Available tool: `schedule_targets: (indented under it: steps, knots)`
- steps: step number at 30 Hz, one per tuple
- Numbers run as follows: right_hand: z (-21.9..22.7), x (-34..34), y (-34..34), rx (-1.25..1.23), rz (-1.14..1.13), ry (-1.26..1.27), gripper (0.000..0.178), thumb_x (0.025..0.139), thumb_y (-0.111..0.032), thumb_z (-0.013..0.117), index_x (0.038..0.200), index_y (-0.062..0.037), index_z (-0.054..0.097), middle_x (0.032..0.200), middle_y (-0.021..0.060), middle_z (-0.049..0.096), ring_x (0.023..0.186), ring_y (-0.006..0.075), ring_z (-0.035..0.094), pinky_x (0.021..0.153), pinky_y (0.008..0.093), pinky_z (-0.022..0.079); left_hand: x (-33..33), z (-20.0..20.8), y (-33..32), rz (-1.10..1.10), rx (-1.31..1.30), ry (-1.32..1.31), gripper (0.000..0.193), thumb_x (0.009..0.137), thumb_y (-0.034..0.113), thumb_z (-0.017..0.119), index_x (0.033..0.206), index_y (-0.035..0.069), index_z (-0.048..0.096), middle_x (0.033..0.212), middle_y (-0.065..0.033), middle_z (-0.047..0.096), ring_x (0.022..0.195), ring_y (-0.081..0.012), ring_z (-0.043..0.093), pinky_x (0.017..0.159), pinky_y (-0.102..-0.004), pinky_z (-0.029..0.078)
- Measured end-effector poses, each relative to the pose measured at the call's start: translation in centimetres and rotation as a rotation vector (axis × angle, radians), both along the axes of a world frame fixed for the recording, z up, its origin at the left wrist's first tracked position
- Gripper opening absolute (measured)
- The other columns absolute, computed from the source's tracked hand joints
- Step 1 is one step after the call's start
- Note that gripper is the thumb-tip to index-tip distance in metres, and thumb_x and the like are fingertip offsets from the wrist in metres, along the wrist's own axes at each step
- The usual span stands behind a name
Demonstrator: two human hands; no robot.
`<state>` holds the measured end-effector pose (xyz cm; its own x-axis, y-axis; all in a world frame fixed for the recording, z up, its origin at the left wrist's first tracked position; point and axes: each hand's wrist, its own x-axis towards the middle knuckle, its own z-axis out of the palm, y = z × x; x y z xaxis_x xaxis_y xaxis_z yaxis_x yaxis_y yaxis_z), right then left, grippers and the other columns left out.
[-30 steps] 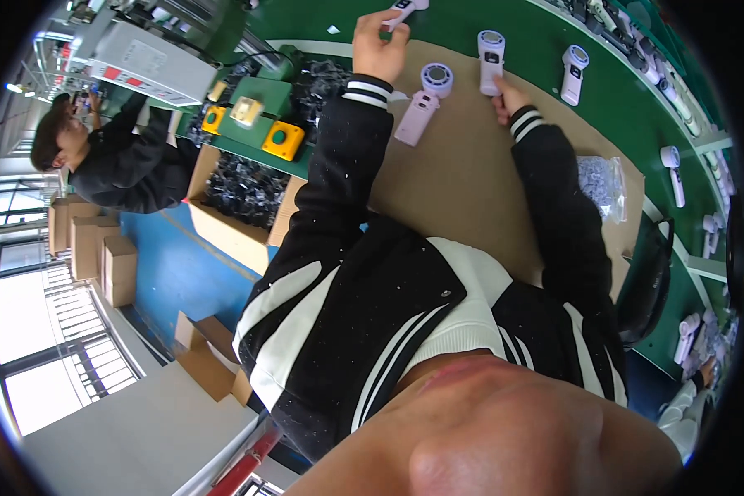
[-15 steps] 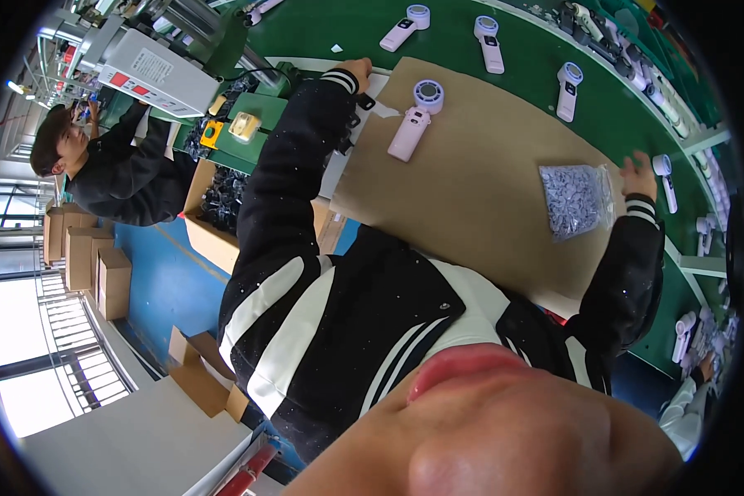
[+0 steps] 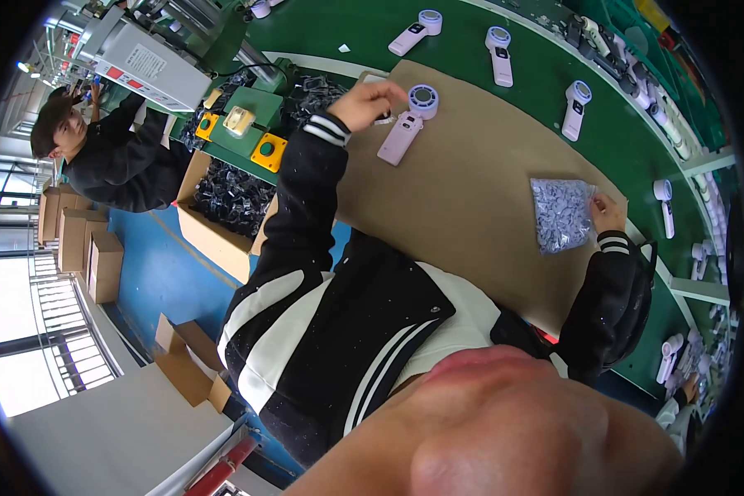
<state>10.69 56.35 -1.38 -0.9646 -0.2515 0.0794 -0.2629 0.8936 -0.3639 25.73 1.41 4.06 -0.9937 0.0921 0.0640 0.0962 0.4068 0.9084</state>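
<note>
The left hand [image 3: 362, 105] has half-curled fingers — I cannot tell whether around anything; just right of them the fan [image 3: 404, 132] lies on cardboard [image 3: 463, 198], probably for easy reach. The right hand [image 3: 608, 214] pinches the bag [image 3: 563, 214] — likely where slack plastic gathers.

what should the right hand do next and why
Probably take one of the pale pieces from the clear bag, if it's open (I can't tell): the right hand is at its right end, while the left hand is close to the pink handheld device.
</note>
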Motion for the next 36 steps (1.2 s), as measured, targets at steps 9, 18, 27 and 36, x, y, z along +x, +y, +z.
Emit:
schedule_targets:
  steps: [9, 18, 27, 36]
  knots:
    - [-1.6, -1.0, -0.1, 0.046, 0.104, -0.115, 0.015, 0.082, -0.018, 0.056, 0.092, -0.0082, 0.062, 0.07, 0.0075, 0.061, 0.062, 0.024, 0.054, 0.06, 0.034, 0.044, 2.3, -4.8, 7.9, 0.223, -0.063, 0.355, 0.029, 0.072, -0.006, 0.051, 0.095, 0.005, 0.065, 0.078, -0.0043, 0.058, 0.065, -0.0149, 0.051, 0.06, -0.0232, 0.041]
    - [-4.6, -2.4, 2.5, -0.097, 0.132, 0.124, 0.014, 0.084, -0.011, 0.053, 0.095, -0.0081, 0.06, 0.071, 0.0072, 0.059, 0.063, 0.0231, 0.054, 0.062, 0.0322, 0.044, 1.6, -5.3, 11.7, 0.269, -0.158, 0.412, 0.022, 0.07, 0.004, 0.055, 0.09, 0.006, 0.064, 0.076, -0.006, 0.061, 0.065, -0.0243, 0.054, 0.061, -0.0341, 0.046]
    - [-4.0, -2.6, 1.1, -0.112, 0.195, -0.225, 0.006, 0.083, -0.006, 0.054, 0.087, -0.0025, 0.055, 0.074, 0.0069, 0.057, 0.067, 0.017, 0.05, 0.066, 0.0286, 0.042, 3.1, -5.0, 10.1, 0.27, -0.099, 0.252, 0.02, 0.072, 0.003, 0.054, 0.089, 0.006, 0.064, 0.075, -0.0062, 0.06, 0.065, -0.0224, 0.054, 0.061, -0.0323, 0.045]
    - [-3.4, -1.5, 2.3, -0.181, -0.174, 0.379, 0.024, 0.092, -0.026, 0.053, 0.094, -0.0022, 0.056, 0.084, 0.0125, 0.062, 0.072, 0.0249, 0.056, 0.07, 0.0336, 0.046, 3.1, -5.4, 9.8, 0.34, 0.387, 0.388, 0.022, 0.08, -0.004, 0.051, 0.098, 0.005, 0.06, 0.079, -0.004, 0.059, 0.066, -0.0164, 0.051, 0.063, -0.0277, 0.044]
